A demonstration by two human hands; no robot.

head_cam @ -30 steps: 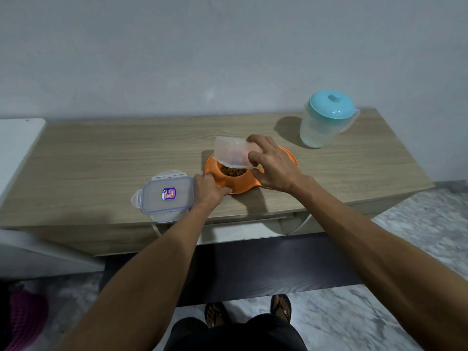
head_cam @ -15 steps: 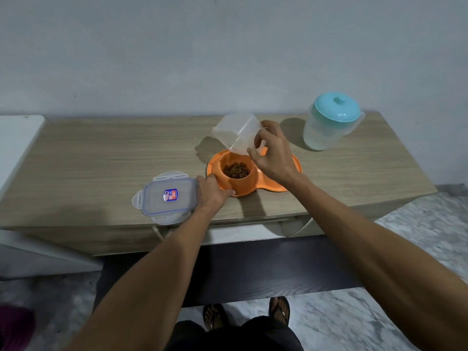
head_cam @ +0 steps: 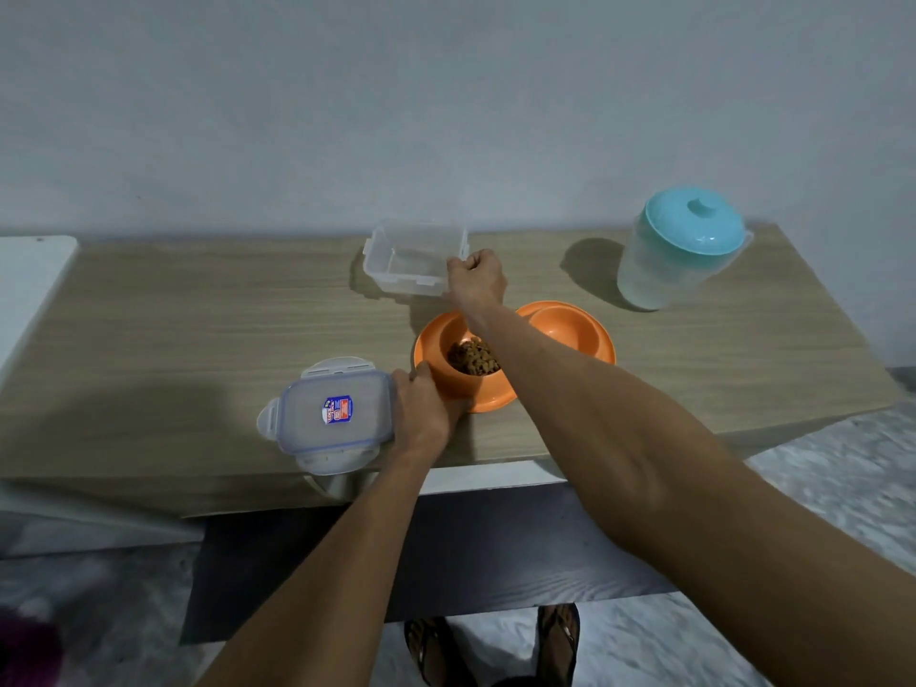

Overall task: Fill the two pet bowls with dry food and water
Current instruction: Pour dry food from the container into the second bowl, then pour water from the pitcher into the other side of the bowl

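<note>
The orange double bowl (head_cam: 515, 357) sits mid-table: its 9 o'clock cup holds dry food (head_cam: 472, 358), its 3 o'clock cup looks dry. Right hand (head_cam: 476, 280) pinches the empty container (head_cam: 414, 260) at 12 o'clock; left hand (head_cam: 421, 414) presses the bowl's rim. Water from the pitcher (head_cam: 681, 247) at 2 o'clock remains.

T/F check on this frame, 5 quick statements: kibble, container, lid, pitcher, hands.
1. The left bowl of the orange double feeder holds kibble. True.
2. The right bowl is full of water. False: it looks empty.
3. The clear container sits upright and empty on the table, the right hand on its rim. True.
4. The pitcher has no lid. False: a teal lid is on it.
5. The left hand holds the container lid aloft. False: the lid lies flat; the hand touches the feeder.
</note>
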